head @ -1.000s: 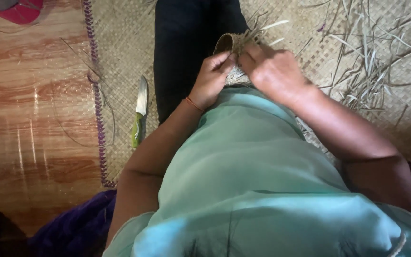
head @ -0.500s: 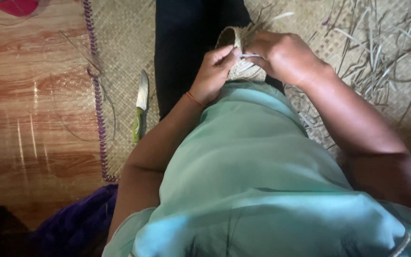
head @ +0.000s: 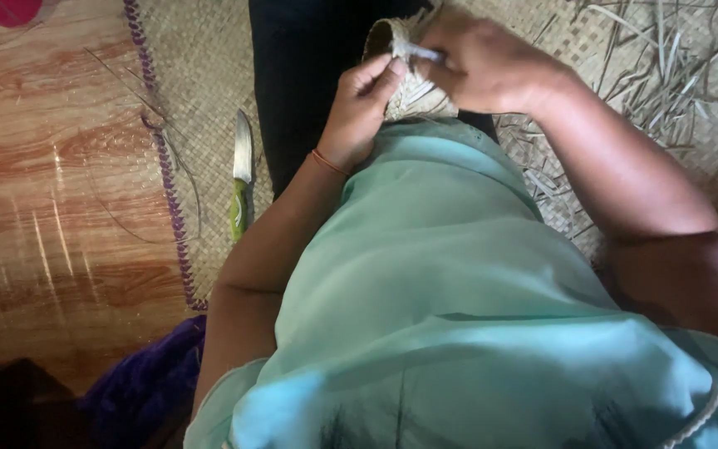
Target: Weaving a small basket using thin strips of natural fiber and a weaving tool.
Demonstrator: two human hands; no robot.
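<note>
left hand curled, gripping woven basket; right hand arched over, pinching strip

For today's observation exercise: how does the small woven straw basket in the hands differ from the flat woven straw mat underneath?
The small woven straw basket is curved and hollow; the flat woven straw mat lies spread out. The basket is held by both hands; the mat rests on the floor, purple-edged. Both are pale plaited strips.

Both hands meet on a small woven basket held over the lap. The left hand grips its side, the right hand pinches a pale strip at its rim. A green-handled knife lies on the woven mat; loose straw strips lie scattered on the right.
</note>
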